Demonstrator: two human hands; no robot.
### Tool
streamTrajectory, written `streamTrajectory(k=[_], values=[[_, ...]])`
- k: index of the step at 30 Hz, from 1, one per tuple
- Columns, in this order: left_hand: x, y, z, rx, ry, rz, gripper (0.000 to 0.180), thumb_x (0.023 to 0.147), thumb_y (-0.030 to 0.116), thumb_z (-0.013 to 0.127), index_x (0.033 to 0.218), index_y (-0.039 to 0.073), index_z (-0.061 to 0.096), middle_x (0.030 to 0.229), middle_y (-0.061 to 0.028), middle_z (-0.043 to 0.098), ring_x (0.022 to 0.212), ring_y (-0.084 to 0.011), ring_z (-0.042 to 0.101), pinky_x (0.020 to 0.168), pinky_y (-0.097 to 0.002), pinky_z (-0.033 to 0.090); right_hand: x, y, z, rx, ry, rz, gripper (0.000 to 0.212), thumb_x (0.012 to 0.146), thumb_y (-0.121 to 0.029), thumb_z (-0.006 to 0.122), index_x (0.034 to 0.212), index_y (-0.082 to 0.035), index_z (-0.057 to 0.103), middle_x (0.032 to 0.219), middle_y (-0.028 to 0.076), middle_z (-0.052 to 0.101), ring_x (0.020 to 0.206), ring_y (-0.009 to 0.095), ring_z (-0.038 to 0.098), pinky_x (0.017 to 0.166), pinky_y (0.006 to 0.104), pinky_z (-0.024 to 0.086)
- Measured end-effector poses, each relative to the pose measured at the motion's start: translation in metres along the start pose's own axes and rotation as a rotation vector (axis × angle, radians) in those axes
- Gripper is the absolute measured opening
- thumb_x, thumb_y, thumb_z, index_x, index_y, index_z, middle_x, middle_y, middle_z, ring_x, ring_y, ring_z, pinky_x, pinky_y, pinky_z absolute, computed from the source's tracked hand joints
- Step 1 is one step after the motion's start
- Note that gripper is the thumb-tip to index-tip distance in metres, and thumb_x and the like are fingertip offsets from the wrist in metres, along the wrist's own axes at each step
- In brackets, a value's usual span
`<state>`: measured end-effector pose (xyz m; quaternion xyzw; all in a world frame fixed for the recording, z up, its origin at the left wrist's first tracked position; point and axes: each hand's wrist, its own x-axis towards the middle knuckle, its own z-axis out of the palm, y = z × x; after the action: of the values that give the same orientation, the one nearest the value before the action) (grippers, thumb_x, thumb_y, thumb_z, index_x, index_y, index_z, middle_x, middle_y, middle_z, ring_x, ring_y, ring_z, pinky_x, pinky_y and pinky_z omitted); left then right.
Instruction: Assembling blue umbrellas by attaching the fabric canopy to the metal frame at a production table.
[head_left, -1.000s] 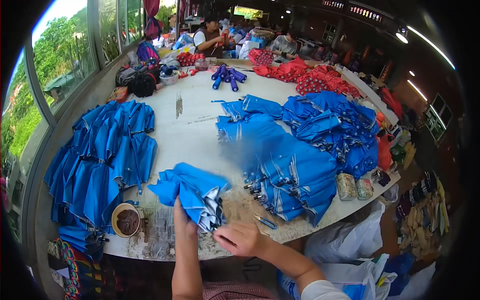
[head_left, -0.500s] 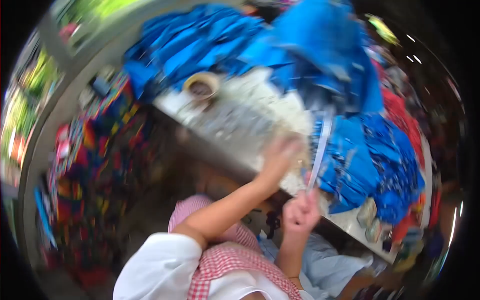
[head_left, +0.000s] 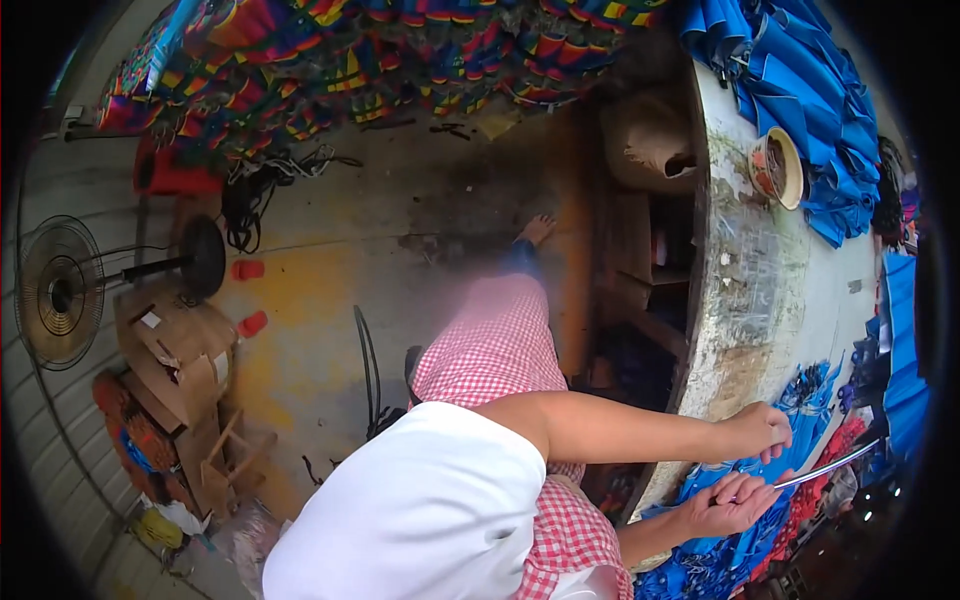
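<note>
My right hand (head_left: 728, 503) is closed around the lower end of a thin silver shaft (head_left: 832, 467). This shaft runs to the far right, toward the folds of a blue umbrella (head_left: 905, 355). Just above it, my left hand (head_left: 754, 432) has its fingers curled together over the worktable (head_left: 735, 290). Whether anything small sits in those fingers is hidden. Beneath both hands lie blue umbrellas (head_left: 705, 560) in a pile, and more blue folded umbrellas (head_left: 800, 80) lie at the table's far end.
A round tub (head_left: 790, 170) with dark contents stands on the table. Multicoloured folded fabric (head_left: 400, 60) fills the far side. On the floor at left are a standing fan (head_left: 62, 290), cardboard boxes (head_left: 170, 345) and a cable coil (head_left: 245, 200). A bare foot (head_left: 538, 230) shows beyond the checked apron.
The view has swung left, bringing floor, fan and boxes in and shifting the table to the right. My left hand has come close to my right, which still holds the shaft.
</note>
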<state>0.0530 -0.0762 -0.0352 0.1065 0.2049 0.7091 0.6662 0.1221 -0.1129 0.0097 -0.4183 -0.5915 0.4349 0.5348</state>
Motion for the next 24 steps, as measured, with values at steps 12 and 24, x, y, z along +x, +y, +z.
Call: streamTrajectory(k=[12, 24], values=[[-0.010, 0.017, -0.014, 0.154, -0.002, -0.291, 0.029, 0.089, 0.021, 0.048, 0.110, 0.001, 0.054, 0.093, -0.0068, 0.061, 0.080, -0.0143, 0.059, 0.075, -0.0283, 0.048, -0.018, 0.013, -0.006, 0.174, 0.060, 0.302, 0.035, 0.089, -0.008, 0.045, 0.123, 0.000, 0.046, 0.051, -0.004, 0.035, 0.035, 0.004, 0.031, 0.033, 0.0192, 0.028], [-0.071, 0.030, -0.168, 0.656, 0.310, -0.503, 0.023, 0.086, 0.020, 0.052, 0.101, 0.003, 0.056, 0.086, -0.0090, 0.061, 0.071, -0.0167, 0.060, 0.062, -0.0288, 0.051, -0.055, 0.028, -0.049, 0.251, 0.272, 0.336, 0.035, 0.089, -0.010, 0.047, 0.122, 0.003, 0.045, 0.053, -0.005, 0.035, 0.037, 0.003, 0.032, 0.035, 0.0190, 0.029]])
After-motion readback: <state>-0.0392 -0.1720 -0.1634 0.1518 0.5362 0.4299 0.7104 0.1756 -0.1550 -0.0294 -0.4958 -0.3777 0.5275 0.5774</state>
